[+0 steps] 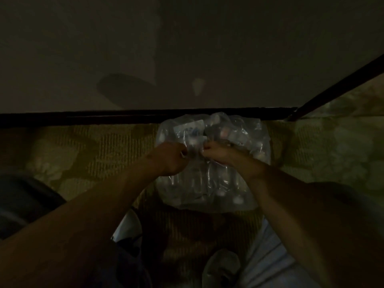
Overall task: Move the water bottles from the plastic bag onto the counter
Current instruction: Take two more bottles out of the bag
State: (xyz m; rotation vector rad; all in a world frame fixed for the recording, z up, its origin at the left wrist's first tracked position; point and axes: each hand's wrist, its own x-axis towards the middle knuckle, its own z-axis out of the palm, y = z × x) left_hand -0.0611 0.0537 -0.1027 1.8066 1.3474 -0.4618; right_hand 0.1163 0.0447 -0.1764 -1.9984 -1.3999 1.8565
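Head view is very dim, so you see only coarse shapes. Your left hand [172, 157] and right hand [216, 153] meet at the centre of the frame, close together but not touching, both with fingers curled and pinching the clear film of the plastic bag [239, 196]. The bag sits on the patterned carpet [93, 150] in the middle of the frame, its far edge touching the dark baseboard strip [83, 117] that runs across the picture at mid-height. Inside it you can make out the water bottles [224, 134] packed together, pale caps and labels showing through the film; how many there are cannot be told.

Above the baseboard, the whole upper half of the frame is a plain wall [207, 48]. A second dark strip [340, 84] climbs diagonally to the upper right edge, marking a corner just right of the bag. Left of the bag the carpet lies open to the left edge of the frame; right of it a narrower stretch reaches the corner. Your forearms come in from the lower left and lower right, covering most of the lower frame. Between them, a pale rounded object [128, 225] lies just below the bag's near edge, and a grey foot-like shape [222, 265] shows at the bottom centre; neither is clear enough to identify. No desk is in view.
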